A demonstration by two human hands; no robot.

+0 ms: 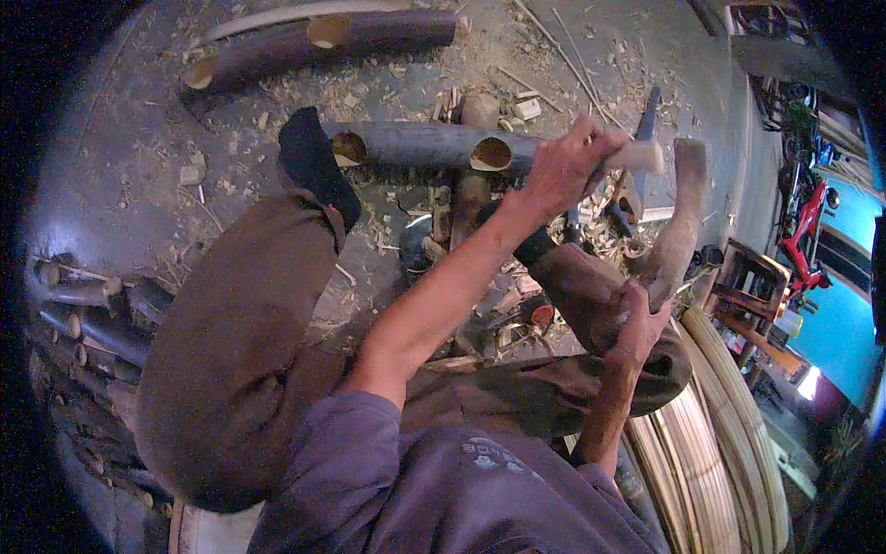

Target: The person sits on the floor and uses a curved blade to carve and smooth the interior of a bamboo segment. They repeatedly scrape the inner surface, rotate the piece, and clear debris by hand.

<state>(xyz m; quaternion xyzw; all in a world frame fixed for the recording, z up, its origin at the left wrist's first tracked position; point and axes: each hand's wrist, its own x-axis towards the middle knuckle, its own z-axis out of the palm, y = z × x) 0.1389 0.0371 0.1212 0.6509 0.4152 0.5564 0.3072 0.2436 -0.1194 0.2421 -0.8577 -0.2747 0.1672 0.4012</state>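
Observation:
My left hand [568, 166], slightly blurred, is closed around a short pale wooden handle [637, 157]. A dark metal blade [650, 115] shows right beside that handle; whether the two join I cannot tell. Under the hand lies a dark round log [415, 146] with scooped-out pale hollows, lying across another piece of wood [469, 208]. My left foot in a black sock [314, 157] presses against the log's left end. Over my right shin, my right hand [639, 323] is closed on the lower part of a curved, club-shaped piece of wood [683, 203].
A second dark log [388, 34] with cut hollows lies beyond. Wood chips litter the grey floor. Several short logs [111, 342] are piled at the left. Bundled split strips [729, 434] curve at the lower right. Farther right are a wooden stool [752, 277] and a red bicycle-like frame [805, 235].

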